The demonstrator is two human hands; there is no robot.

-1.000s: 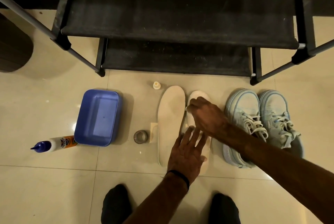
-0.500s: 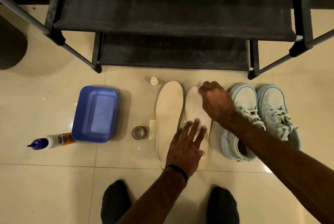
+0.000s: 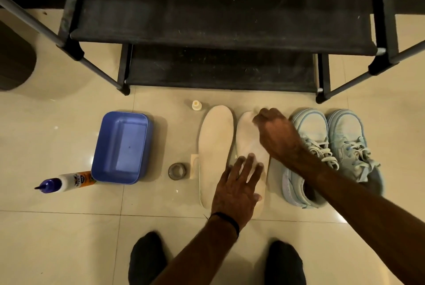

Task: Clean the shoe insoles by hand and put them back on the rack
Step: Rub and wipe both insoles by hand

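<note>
While your left hand (image 3: 236,190) lies flat, fingers spread, on the heel half of the right-hand pale cream foam insole (image 3: 249,144), your right hand (image 3: 276,134) is curled at its toe end; whether it grips anything cannot be told. Just beside lies the second cream insole (image 3: 215,146), both on the beige tiled floor (image 3: 69,238) before the black fabric shoe rack (image 3: 218,22). Light-blue laced sneakers (image 3: 331,146) stand right; a blue plastic tub (image 3: 122,146) sits left.

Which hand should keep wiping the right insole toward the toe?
Probably the right hand: it is closed at the toe end of the right insole. The left hand lies flat on the heel half, pinning it.
</note>
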